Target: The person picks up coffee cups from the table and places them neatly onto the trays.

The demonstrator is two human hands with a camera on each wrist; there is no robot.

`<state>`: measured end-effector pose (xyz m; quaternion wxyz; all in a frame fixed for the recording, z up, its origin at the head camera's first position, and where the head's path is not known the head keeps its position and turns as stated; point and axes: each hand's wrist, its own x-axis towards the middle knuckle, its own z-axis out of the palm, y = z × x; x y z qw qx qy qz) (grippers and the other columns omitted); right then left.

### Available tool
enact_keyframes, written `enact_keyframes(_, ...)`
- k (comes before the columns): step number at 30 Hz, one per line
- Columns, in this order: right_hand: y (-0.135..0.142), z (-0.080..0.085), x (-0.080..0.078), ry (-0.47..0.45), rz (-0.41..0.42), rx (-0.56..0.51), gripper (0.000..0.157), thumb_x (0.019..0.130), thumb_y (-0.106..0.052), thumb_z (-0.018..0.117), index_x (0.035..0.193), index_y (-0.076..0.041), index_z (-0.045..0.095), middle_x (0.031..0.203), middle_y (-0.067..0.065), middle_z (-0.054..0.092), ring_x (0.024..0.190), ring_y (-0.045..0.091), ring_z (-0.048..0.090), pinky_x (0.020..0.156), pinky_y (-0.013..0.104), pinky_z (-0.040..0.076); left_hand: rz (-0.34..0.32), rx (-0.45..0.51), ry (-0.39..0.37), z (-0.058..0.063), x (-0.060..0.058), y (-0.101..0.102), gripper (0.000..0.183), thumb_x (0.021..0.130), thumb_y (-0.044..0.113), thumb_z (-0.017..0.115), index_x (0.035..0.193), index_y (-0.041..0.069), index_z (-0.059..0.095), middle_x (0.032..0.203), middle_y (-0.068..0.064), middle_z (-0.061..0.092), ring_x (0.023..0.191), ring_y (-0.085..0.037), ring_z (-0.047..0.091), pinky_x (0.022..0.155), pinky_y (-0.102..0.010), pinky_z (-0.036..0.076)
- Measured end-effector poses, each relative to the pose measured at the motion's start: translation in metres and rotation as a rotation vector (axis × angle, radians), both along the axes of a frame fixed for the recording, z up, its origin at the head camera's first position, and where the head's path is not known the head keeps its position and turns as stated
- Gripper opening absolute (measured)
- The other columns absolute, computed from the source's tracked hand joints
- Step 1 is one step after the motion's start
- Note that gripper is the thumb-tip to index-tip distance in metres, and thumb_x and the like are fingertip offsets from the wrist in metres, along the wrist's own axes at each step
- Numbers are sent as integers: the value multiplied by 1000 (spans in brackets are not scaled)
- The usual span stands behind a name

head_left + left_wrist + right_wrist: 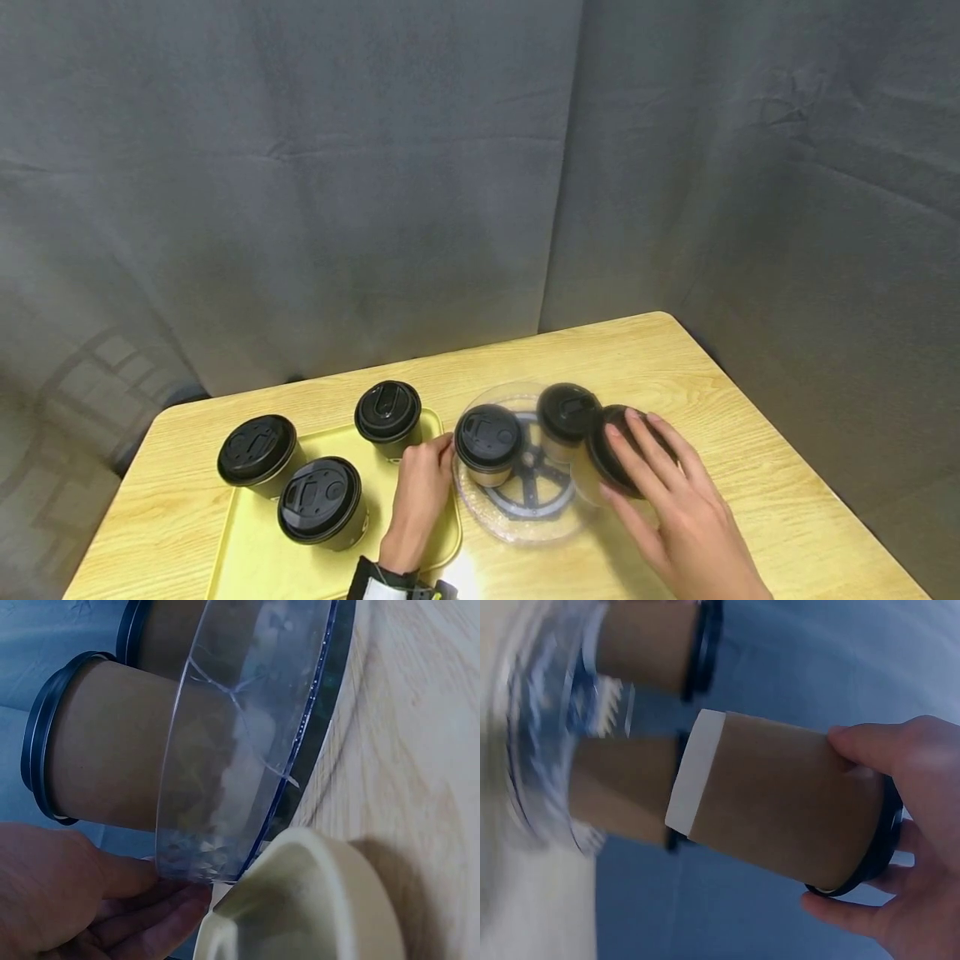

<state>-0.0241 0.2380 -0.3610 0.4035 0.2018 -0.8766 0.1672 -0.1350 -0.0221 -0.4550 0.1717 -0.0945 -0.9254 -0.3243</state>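
Note:
My right hand [682,508] holds a lidded paper coffee cup [787,802] round its black lid end, thumb on the brown side. The cup is raised and tilted at the right side of a clear round organizer [517,533]. My left hand [423,492] pinches the organizer's near-left wall, at the edge of the yellow tray [405,508]; in the left wrist view its thumb and fingers meet at the clear rim [169,795]. Inside the organizer stand two more lidded cups, a left one [489,442] and a back one [567,412].
On the yellow tray stand three more black-lidded cups: a back-left cup [258,454], a front cup [324,504] and a back-right cup [388,417]. The wooden table [795,500] ends at a grey curtain [360,208] behind and to the right.

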Motion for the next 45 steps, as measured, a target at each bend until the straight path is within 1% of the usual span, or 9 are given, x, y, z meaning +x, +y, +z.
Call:
enact_keyframes(2, -7, -7, -2, 23, 33, 3, 54, 100, -48, 46, 129, -6, 63, 136, 17, 60, 140, 24, 42, 121, 21, 23, -1, 6, 0, 0, 0, 1, 11, 88, 7, 69, 94, 5, 77, 85, -11, 76, 78, -28, 74, 64, -39, 58)
enact_keyframes(5, -16, -18, -4, -1, 54, 19, 53, 100, -48, 46, 130, -8, 62, 138, 15, 58, 143, 22, 39, 122, 23, 21, -6, 13, 3, 1, -1, 2, 10, 88, 7, 69, 93, 5, 77, 85, -11, 76, 77, -28, 74, 63, -38, 58)
enact_keyframes(9, -26, -31, -5, -82, 61, 45, 54, 100, -49, 43, 135, -12, 59, 142, 15, 55, 146, 23, 33, 124, 22, 13, -5, 13, 3, 0, -1, 2, 11, 88, 6, 69, 94, 4, 77, 86, -12, 76, 78, -28, 74, 64, -38, 59)
enact_keyframes(15, -34, -44, -9, -106, 83, 54, 52, 99, -48, 46, 135, -12, 59, 142, 15, 54, 140, 33, 41, 124, 23, 11, 2, 3, 10, 1, -2, 3, 11, 88, 6, 69, 95, 4, 77, 86, -12, 76, 78, -29, 74, 64, -40, 58)
enact_keyframes(26, -38, -61, -10, -174, 66, 74, 53, 89, -43, 62, 135, -16, 59, 143, 12, 53, 134, 35, 46, 123, 22, 7, 5, 3, 5, 3, -3, 3, 11, 89, 8, 68, 94, 5, 77, 85, -12, 76, 78, -29, 74, 63, -40, 58)
enact_keyframes(30, -41, -67, -13, -157, 79, 83, 49, 96, -48, 52, 132, -16, 61, 142, 13, 55, 131, 37, 47, 125, 26, 8, 7, 4, 4, 4, -2, 3, 11, 89, 8, 68, 94, 5, 77, 86, -12, 76, 78, -30, 74, 64, -40, 58)
enact_keyframes(34, -43, -71, -16, -121, 93, 94, 52, 101, -51, 37, 131, -16, 62, 141, 15, 55, 129, 39, 48, 126, 31, 9, 9, 7, -1, 3, -2, 3, 11, 89, 8, 68, 95, 4, 77, 86, -13, 76, 79, -30, 74, 64, -40, 58)
enact_keyframes(39, -44, -74, -17, -111, 89, 88, 53, 102, -51, 35, 131, -16, 62, 140, 15, 56, 129, 40, 48, 126, 30, 8, 6, 4, -9, 3, -1, 2, 12, 89, 7, 68, 95, 4, 77, 87, -13, 76, 79, -30, 74, 65, -40, 58)
enact_keyframes(45, -45, -76, -19, -112, 91, 80, 51, 101, -50, 38, 132, -17, 61, 141, 15, 55, 129, 40, 48, 126, 29, 9, -1, 4, -18, 1, 1, 1, 11, 90, 7, 67, 94, 5, 76, 86, -11, 76, 79, -28, 74, 65, -39, 59)
